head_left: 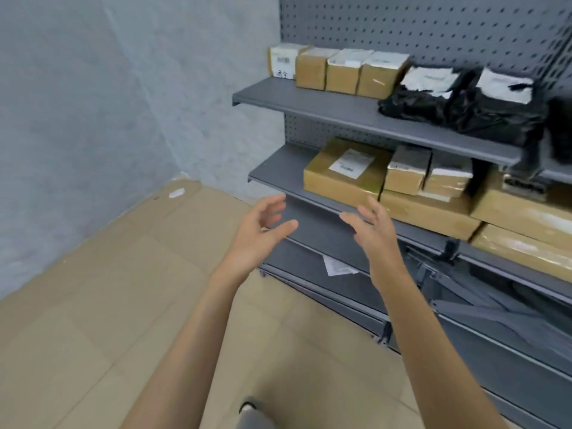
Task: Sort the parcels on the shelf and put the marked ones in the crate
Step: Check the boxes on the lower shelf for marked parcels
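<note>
Both arms reach forward from the bottom of the view, and both hands are empty: the left hand (pixel 258 230) has its fingers (pixel 274 203) spread apart and curled loosely, and the right hand (pixel 370 227) faces it, fingers (pixel 373 209) likewise apart, palms turned toward each other as if sized to take a box between them. Below them lies the tan floor (pixel 108 305), with flattened cardboard along the wall to the left. Just beyond the fingertips runs the front edge of the middle shelf (pixel 278 168), bare directly ahead of the left hand. Just past the right hand's fingers sits a large labelled parcel (pixel 343 170), flat and brown with a white slip on top; it looks the likeliest one to be taken next, though neither hand touches it. To its right are two small taped boxes (pixel 427 171) standing on longer flat cartons (pixel 433 212). Farther off and above the fingers, the upper shelf (pixel 340 109) carries a row of small brown boxes (pixel 343 71), a white box at its left end, and black plastic mailers (pixel 458 103) with white labels to the right. No crate is in view, so how many parcels have gone into it cannot be told. With the shelves well stocked and nothing in hand, most of the sorting appears to remain; which parcels bear the mark is too blurred to read.
</note>
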Tool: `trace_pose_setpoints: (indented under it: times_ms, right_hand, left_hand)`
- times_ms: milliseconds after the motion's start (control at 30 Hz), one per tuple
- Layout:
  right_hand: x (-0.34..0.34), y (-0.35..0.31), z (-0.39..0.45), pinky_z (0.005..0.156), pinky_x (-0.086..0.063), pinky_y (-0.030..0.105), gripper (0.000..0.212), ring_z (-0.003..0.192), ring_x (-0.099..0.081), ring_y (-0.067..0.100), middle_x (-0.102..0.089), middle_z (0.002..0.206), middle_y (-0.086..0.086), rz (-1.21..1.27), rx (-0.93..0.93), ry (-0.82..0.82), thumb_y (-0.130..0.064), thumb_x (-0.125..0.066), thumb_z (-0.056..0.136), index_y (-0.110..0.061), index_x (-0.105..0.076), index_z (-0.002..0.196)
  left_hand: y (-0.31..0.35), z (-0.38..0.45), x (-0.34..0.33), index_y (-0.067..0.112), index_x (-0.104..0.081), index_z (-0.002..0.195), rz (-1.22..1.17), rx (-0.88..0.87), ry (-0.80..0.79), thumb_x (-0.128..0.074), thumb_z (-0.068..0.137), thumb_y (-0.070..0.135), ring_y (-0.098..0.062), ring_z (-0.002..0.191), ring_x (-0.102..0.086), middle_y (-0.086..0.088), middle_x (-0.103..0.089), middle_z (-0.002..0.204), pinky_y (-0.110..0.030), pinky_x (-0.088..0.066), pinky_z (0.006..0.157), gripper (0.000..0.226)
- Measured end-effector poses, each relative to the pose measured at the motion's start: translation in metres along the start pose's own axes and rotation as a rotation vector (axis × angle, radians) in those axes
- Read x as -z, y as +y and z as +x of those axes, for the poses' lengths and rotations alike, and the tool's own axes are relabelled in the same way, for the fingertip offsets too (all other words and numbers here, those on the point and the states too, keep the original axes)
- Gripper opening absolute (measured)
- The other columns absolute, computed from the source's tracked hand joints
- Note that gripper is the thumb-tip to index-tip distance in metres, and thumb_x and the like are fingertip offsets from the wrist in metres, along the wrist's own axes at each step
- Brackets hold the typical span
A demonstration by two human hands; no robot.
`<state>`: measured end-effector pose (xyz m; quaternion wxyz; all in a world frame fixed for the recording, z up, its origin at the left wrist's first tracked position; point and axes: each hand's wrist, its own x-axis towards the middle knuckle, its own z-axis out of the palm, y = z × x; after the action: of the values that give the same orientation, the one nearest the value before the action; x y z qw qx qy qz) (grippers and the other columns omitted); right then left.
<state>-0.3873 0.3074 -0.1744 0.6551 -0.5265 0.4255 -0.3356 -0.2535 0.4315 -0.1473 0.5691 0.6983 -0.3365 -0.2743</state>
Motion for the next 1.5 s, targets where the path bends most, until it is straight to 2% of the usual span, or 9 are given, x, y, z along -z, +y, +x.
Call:
trace_pose_setpoints:
  times_ms: [133, 300, 433, 567, 700, 867, 1033, 1333, 1500]
  right_hand:
    - [0.016, 0.018, 0.041, 0.094, -0.037, 0.029, 0.068, 0.117, -0.045, 0.009, -0.045, 0.138, -0.008, -0.019, -0.063, 0.076, -0.026, -0.068, 0.083, -0.03, -0.034, 0.141]
    - [0.013, 0.034, 0.108, 0.089, -0.032, 0.025, 0.07, 0.11, -0.043, 0.006, -0.043, 0.14, -0.007, -0.039, -0.089, 0.159, -0.026, -0.068, 0.083, -0.024, -0.032, 0.143]
    - [-0.008, 0.039, 0.18, 0.089, -0.031, 0.024, 0.068, 0.11, -0.041, 0.006, -0.043, 0.14, -0.003, -0.041, -0.131, 0.229, -0.022, -0.069, 0.083, -0.025, -0.034, 0.142]
    - [-0.03, 0.044, 0.244, 0.09, -0.032, 0.025, 0.07, 0.126, -0.042, 0.014, -0.041, 0.142, -0.002, -0.034, -0.187, 0.286, -0.024, -0.07, 0.082, -0.026, -0.034, 0.142]
    - [-0.037, 0.054, 0.285, 0.097, -0.032, 0.024, 0.072, 0.133, -0.038, 0.014, -0.041, 0.142, -0.003, -0.024, -0.223, 0.343, -0.019, -0.072, 0.079, -0.022, -0.035, 0.141]
    - [-0.026, 0.061, 0.314, 0.104, -0.03, 0.025, 0.069, 0.133, -0.037, 0.017, -0.04, 0.144, -0.002, -0.119, -0.274, 0.41, -0.021, -0.072, 0.079, -0.025, -0.038, 0.139]
    - [-0.015, 0.065, 0.324, 0.112, -0.03, 0.046, 0.075, 0.133, -0.034, 0.028, -0.04, 0.142, 0.004, -0.321, -0.288, 0.449, -0.025, -0.072, 0.076, -0.023, -0.036, 0.142]
    - [-0.009, 0.065, 0.33, 0.112, -0.03, 0.044, 0.08, 0.133, -0.032, 0.031, -0.04, 0.142, 0.005, -0.353, -0.408, 0.5, -0.033, -0.071, 0.077, -0.025, -0.029, 0.145]
    - [-0.02, 0.076, 0.324, 0.108, -0.034, 0.046, 0.077, 0.131, -0.034, 0.032, -0.034, 0.141, 0.008, -0.301, -0.501, 0.493, -0.035, -0.073, 0.073, -0.02, -0.037, 0.14]
  left_hand:
    - [-0.019, 0.061, -0.016, 0.019, -0.053, 0.125, 0.003, 0.02, -0.065, -0.067, 0.082, 0.01, -0.015, 0.116, -0.054, -0.001, -0.057, 0.125, -0.027, -0.043, 0.096, 0.046]
    - [-0.047, 0.15, -0.028, 0.021, -0.054, 0.126, 0.009, 0.027, -0.137, -0.069, 0.081, 0.015, -0.007, 0.112, -0.054, 0.007, -0.058, 0.122, -0.013, -0.043, 0.081, 0.047]
    - [-0.066, 0.236, -0.034, 0.021, -0.055, 0.122, 0.044, 0.047, -0.203, -0.068, 0.082, 0.014, -0.007, 0.115, -0.052, 0.012, -0.057, 0.117, -0.018, -0.04, 0.092, 0.043]
    - [-0.08, 0.31, -0.037, 0.021, -0.052, 0.125, 0.093, 0.071, -0.295, -0.068, 0.082, 0.017, -0.003, 0.113, -0.048, 0.017, -0.054, 0.113, -0.02, -0.036, 0.098, 0.045]
    - [-0.097, 0.364, -0.047, 0.024, -0.048, 0.13, 0.148, 0.119, -0.373, -0.069, 0.081, 0.023, -0.007, 0.122, -0.042, 0.006, -0.05, 0.133, -0.025, -0.032, 0.102, 0.053]
    - [-0.124, 0.397, -0.064, 0.028, -0.04, 0.137, 0.215, 0.159, -0.459, -0.068, 0.082, 0.028, -0.007, 0.13, -0.032, 0.003, -0.038, 0.146, -0.024, -0.023, 0.099, 0.062]
    - [-0.146, 0.417, -0.075, 0.029, -0.029, 0.143, 0.266, 0.268, -0.461, -0.071, 0.078, 0.031, -0.02, 0.138, -0.025, -0.001, -0.027, 0.151, -0.036, -0.023, 0.11, 0.077]
    - [-0.16, 0.432, -0.076, 0.026, -0.026, 0.143, 0.292, 0.345, -0.458, -0.074, 0.075, 0.032, -0.021, 0.122, -0.044, -0.005, -0.041, 0.138, -0.04, -0.037, 0.105, 0.084]
    - [-0.169, 0.428, -0.049, 0.022, -0.034, 0.137, 0.463, 0.392, -0.331, -0.074, 0.072, 0.037, -0.031, 0.127, -0.034, -0.01, -0.037, 0.135, -0.048, -0.033, 0.106, 0.079]
